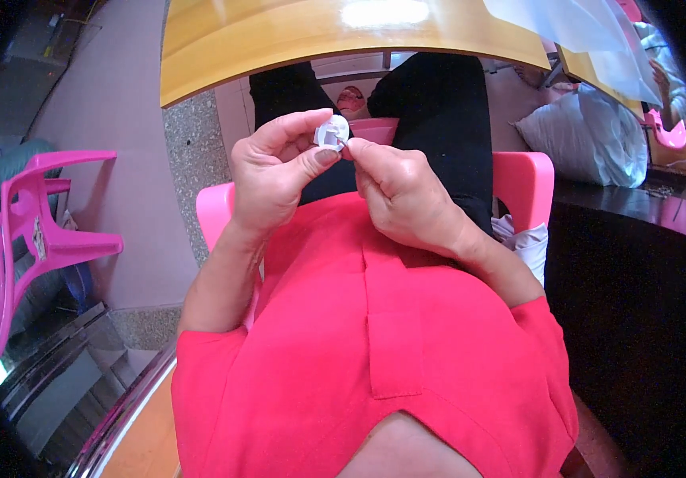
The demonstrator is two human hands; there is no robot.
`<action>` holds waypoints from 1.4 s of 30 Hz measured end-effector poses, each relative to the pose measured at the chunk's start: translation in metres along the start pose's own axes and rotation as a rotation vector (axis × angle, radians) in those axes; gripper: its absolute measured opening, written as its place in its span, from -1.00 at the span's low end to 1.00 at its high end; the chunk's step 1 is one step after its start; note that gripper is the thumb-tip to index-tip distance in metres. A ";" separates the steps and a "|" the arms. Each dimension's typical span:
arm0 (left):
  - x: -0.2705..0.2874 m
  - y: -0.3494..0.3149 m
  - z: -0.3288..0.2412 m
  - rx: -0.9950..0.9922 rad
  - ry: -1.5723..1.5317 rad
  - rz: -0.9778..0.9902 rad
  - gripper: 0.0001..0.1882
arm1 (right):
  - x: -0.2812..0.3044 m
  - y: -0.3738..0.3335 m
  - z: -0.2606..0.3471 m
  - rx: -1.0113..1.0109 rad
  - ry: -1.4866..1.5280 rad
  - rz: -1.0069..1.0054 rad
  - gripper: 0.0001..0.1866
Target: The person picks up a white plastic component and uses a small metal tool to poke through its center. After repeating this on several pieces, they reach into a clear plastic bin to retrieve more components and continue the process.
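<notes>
A small round white plastic part (pixel 332 131) with a squarish hollow in its face is held up above my lap. My left hand (pixel 273 163) pinches it between thumb and fingers from the left side. Against its lower right edge, my right hand (pixel 397 179) is closed, thumb and forefinger pressed together. Something small and dark shows at those fingertips, too small to name. The two hands are close together, with the white part between them.
A yellow-brown tabletop (pixel 295 52) spans the far side. I sit on a pink chair (pixel 528 187). A pink plastic stool (pixel 48 231) lies at left. A stuffed white plastic bag (pixel 590 135) is at right, near another person's hand (pixel 662 84). Something pink (pixel 372 129) is between my legs.
</notes>
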State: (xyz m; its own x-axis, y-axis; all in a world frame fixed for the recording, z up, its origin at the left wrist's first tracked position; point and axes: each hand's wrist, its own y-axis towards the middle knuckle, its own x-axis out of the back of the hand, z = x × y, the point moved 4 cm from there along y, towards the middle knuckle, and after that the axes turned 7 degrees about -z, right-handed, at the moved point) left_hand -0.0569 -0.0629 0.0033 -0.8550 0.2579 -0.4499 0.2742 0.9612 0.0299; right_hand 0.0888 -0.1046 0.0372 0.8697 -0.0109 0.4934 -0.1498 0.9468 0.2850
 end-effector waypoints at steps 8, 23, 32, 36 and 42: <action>-0.008 -0.005 -0.003 -0.123 0.309 -0.024 -0.68 | 0.003 -0.002 0.012 0.049 -0.629 0.200 -0.90; -0.006 0.003 0.002 0.056 0.220 0.067 -0.69 | 0.012 0.002 0.024 0.146 -0.811 0.334 -0.82; 0.003 0.006 -0.001 0.078 0.099 0.110 -0.69 | 0.025 0.011 0.026 0.100 -0.499 0.251 -0.82; 0.002 0.005 -0.001 0.058 0.183 0.111 -0.71 | 0.021 0.012 0.023 0.056 -0.487 0.332 -0.83; -0.003 0.004 0.000 0.023 0.217 0.181 -0.74 | 0.019 0.014 0.021 0.045 -0.498 0.383 -0.84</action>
State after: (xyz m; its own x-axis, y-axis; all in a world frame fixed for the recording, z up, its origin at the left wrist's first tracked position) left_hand -0.0528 -0.0596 0.0051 -0.8650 0.4420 -0.2375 0.4384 0.8960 0.0709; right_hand 0.0937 -0.0986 0.0678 0.4290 0.1679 0.8876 -0.4362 0.8989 0.0408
